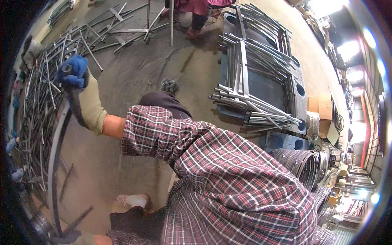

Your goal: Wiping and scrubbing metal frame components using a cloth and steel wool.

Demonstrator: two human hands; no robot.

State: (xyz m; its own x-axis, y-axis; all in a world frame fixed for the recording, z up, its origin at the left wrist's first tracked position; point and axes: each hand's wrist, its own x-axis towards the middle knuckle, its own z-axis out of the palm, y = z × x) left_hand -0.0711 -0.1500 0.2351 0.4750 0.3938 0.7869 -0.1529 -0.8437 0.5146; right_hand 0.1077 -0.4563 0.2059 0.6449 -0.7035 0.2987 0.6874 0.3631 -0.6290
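A long grey metal bar (pixel 55 163) stands on the left side of the view, looking bowed near the rim. Near its upper end, my right hand (pixel 75 75), in a cream glove with a blue finger part, is closed round it. Down at the lower edge, my left hand (pixel 71 237) wears a dark and cream glove and is closed at the bar's lower end; its fingers are partly cut off. A short dark metal strip (pixel 78 220) slants up beside the left hand. The bar's lower tip is hard to make out.
A tangled heap of metal rods (pixel 38 122) lies beyond the bar. Bundled metal tubes (pixel 253 106) rest on a blue plastic pallet (pixel 300 77). Coiled hoops (pixel 298 161) and a cardboard box (pixel 320 108) stand to the right. Another person (pixel 198 20) is at the top.
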